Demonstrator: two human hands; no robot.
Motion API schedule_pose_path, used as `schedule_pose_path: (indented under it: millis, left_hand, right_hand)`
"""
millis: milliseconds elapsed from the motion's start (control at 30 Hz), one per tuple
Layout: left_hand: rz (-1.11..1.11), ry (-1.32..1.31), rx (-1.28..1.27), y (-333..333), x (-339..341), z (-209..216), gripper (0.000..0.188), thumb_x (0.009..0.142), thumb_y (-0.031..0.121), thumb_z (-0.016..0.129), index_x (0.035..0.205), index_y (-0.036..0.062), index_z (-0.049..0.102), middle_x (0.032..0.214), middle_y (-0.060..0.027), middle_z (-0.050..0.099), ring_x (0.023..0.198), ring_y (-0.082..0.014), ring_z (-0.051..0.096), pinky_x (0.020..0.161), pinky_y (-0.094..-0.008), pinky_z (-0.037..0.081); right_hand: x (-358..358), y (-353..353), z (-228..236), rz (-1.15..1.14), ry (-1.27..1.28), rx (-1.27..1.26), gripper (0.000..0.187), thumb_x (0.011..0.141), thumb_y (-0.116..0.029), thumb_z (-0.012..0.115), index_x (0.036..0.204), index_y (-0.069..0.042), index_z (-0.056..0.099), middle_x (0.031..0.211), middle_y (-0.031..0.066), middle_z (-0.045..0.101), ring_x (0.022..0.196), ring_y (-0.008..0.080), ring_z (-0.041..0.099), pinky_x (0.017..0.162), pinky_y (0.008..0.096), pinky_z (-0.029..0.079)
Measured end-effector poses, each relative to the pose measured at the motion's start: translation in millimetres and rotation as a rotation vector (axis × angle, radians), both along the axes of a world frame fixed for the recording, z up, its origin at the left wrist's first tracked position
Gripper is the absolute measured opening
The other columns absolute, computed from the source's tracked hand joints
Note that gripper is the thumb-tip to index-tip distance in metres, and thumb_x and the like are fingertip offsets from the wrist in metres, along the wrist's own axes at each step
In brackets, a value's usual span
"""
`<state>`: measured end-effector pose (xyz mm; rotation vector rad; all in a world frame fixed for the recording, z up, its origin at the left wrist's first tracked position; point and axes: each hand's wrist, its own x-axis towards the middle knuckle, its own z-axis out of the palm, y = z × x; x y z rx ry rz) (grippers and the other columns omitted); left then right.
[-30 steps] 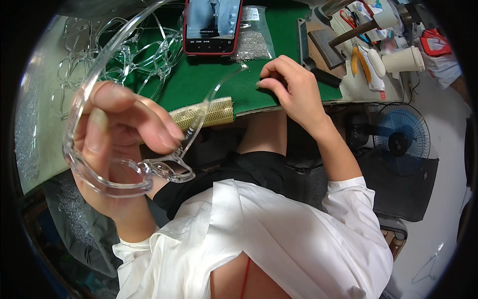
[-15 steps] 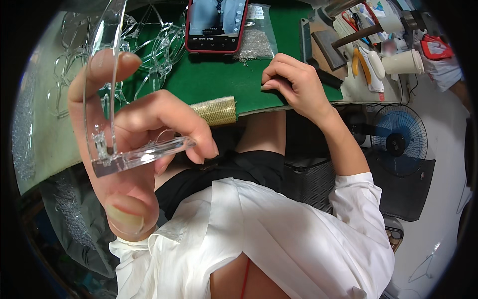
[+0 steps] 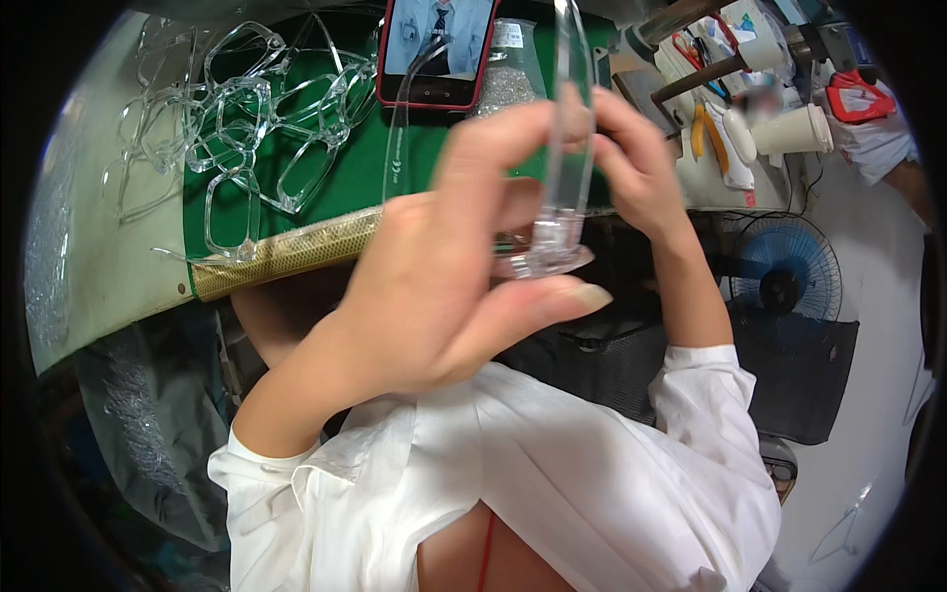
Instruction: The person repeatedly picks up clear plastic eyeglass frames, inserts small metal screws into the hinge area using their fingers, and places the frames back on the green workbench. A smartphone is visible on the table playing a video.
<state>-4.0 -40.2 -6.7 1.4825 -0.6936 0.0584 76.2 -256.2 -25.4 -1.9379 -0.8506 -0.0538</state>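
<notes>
Frame (image 3: 570, 148), clear plastic, is held upright close to the face, pinched in the left grip (image 3: 464, 266) and steadied by the right grip (image 3: 631, 163), seemingly for inspection; more frames (image 3: 247, 128) lie on the worktop (image 3: 335, 187) beyond.

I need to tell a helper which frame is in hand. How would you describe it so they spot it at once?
Start at the green mat, where a pile of clear frames lies. The frame meant is off the mat, raised between the left hand and right hand: the only one held upright.
</notes>
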Motion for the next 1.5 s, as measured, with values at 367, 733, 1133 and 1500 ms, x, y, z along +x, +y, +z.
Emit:
schedule_pose_path:
  millis: [367, 733, 1133, 1500]
  left_hand:
    - [0.007, -0.082, 0.168, -35, 7, -7, 0.073, 0.09, 0.029, 0.059, 0.139, -0.0068, 0.019, 0.116, -0.0245, 0.059, 0.092, -0.0362, 0.066, 0.079, -0.0342, 0.05]
    - [0.01, -0.046, 0.207, -34, 8, -4, 0.071, 0.09, 0.03, 0.059, 0.138, -0.0065, 0.022, 0.102, -0.0221, 0.065, 0.092, -0.0348, 0.066, 0.081, -0.0342, 0.05]
    - [-0.011, -0.023, 0.143, -37, 8, -4, 0.07, 0.091, 0.029, 0.059, 0.138, -0.0069, 0.022, 0.095, -0.0197, 0.066, 0.089, -0.0312, 0.067, 0.079, -0.032, 0.049]
    - [-0.044, -0.032, 0.133, -39, 10, -4, 0.073, 0.091, 0.032, 0.059, 0.139, -0.0063, 0.02, 0.093, -0.0194, 0.066, 0.084, -0.0279, 0.068, 0.077, -0.0306, 0.05]
  right_hand:
    - [-40, 7, 62, 0.005, -0.438, 0.056, 0.014, 0.071, -0.008, 0.072, 0.076, 0.0, 0.061, 0.073, 0.0079, 0.057, 0.065, 0.0188, 0.054, 0.054, 0.0265, 0.042]
    - [-40, 6, 60, -0.025, -0.358, 0.091, 0.013, 0.067, -0.001, 0.072, 0.076, 0.001, 0.063, 0.074, 0.0081, 0.058, 0.064, 0.0167, 0.054, 0.054, 0.0251, 0.042]
    - [-37, 1, 56, -0.003, -0.235, 0.189, 0.013, 0.068, -0.001, 0.073, 0.078, 0.001, 0.064, 0.075, 0.0082, 0.059, 0.066, 0.0158, 0.055, 0.057, 0.0244, 0.042]
    - [-38, -3, 64, 0.002, -0.207, 0.131, 0.016, 0.069, -0.004, 0.075, 0.077, 0.002, 0.063, 0.078, 0.0068, 0.056, 0.068, 0.012, 0.052, 0.054, 0.0207, 0.039]
